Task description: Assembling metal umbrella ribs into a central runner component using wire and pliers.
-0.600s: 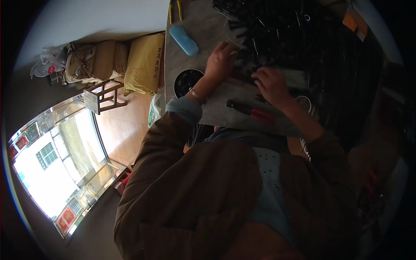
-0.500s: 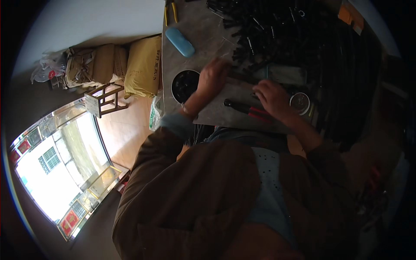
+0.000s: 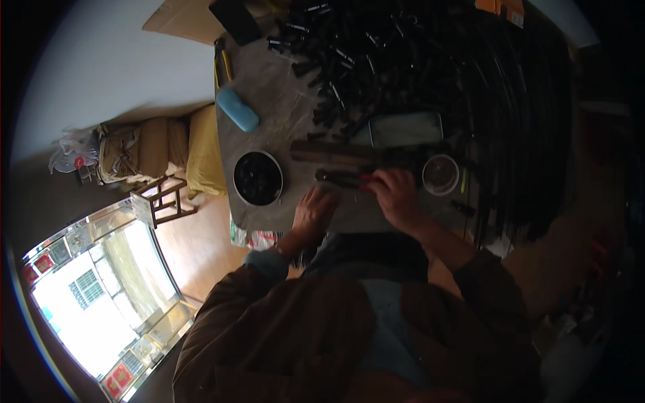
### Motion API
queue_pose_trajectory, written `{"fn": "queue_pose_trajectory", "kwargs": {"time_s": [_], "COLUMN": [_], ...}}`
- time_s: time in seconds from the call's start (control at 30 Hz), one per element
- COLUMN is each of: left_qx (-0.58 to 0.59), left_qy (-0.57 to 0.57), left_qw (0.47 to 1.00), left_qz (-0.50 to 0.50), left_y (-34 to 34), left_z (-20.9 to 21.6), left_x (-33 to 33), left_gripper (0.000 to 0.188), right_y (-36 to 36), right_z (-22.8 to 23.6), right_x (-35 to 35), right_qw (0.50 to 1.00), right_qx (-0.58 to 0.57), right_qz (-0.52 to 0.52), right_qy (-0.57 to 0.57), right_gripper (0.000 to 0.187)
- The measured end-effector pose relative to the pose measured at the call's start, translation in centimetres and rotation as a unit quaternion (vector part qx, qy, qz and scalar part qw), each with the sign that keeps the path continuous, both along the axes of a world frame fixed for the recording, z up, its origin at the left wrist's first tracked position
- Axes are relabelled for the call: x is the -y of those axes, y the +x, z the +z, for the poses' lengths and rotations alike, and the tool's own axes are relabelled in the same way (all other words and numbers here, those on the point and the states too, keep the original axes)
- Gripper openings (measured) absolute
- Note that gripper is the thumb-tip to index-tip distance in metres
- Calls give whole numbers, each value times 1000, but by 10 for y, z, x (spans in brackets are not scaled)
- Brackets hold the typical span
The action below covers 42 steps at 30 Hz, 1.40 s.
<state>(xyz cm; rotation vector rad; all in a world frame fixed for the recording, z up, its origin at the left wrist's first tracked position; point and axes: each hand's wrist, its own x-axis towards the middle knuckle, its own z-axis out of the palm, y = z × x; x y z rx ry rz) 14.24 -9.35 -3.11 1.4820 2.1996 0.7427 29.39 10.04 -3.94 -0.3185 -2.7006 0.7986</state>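
Observation:
My right hand (image 3: 398,196) is closed around the red handles of a pair of pliers (image 3: 342,178), whose dark jaws point left over the table. Lower and to the left, my left hand (image 3: 314,211) is near the table's front edge with its fingers curled together; whatever they may hold is too small or hidden to make out. A brown wooden bar (image 3: 326,151) lies just beyond the pliers. Left of my left hand is a round bowl (image 3: 281,180) of small black parts. A white-rimmed round tub (image 3: 455,183) stands to the right of my right hand.
A heap of black tubular pieces (image 3: 342,60) covers the table's far side, with long black strips (image 3: 524,134) along the right. A shallow rectangular tray (image 3: 406,144) lies before the heap. Blue case (image 3: 238,111) and yellow-handled pliers (image 3: 223,66) lie left. Sacks (image 3: 205,151) and a stool (image 3: 168,203) stand beyond the table.
The view has shifted, showing more of the table's far side. My right hand has moved onto the red-handled pliers. My left hand has left the wooden bar and come nearer the front edge.

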Motion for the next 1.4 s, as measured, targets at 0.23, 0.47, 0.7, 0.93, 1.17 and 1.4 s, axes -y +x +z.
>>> {"fn": "queue_pose_trajectory", "kwargs": {"time_s": [0.23,0.47,0.7,0.93,1.17,1.4], "left_qx": [-145,-150,-106,-52,72,61], "left_qy": [25,53,153,266,307,245], "left_qw": [985,983,980,962,949,967], "left_qz": [-91,-90,-76,-31,20,13], "left_y": [-3,1,6,-1,-5,-9], "left_z": [-27,-29,-35,-51,-41,-37], "left_x": [41,48,53,62,68,66], "left_gripper": [47,38,20,12,11,14], "right_y": [30,52,49,49,141,214], "right_z": [-5,-23,-33,-20,-273,-538], "right_x": [15,30,47,116,224,256], "right_qw": [991,983,957,960,987,929], "right_qx": [-84,-174,-257,-248,23,32], "right_qz": [15,-3,-119,-86,-12,-210], "right_qy": [-100,-66,67,94,-159,-302], "right_gripper": [27,31,27,15,14,20]}}
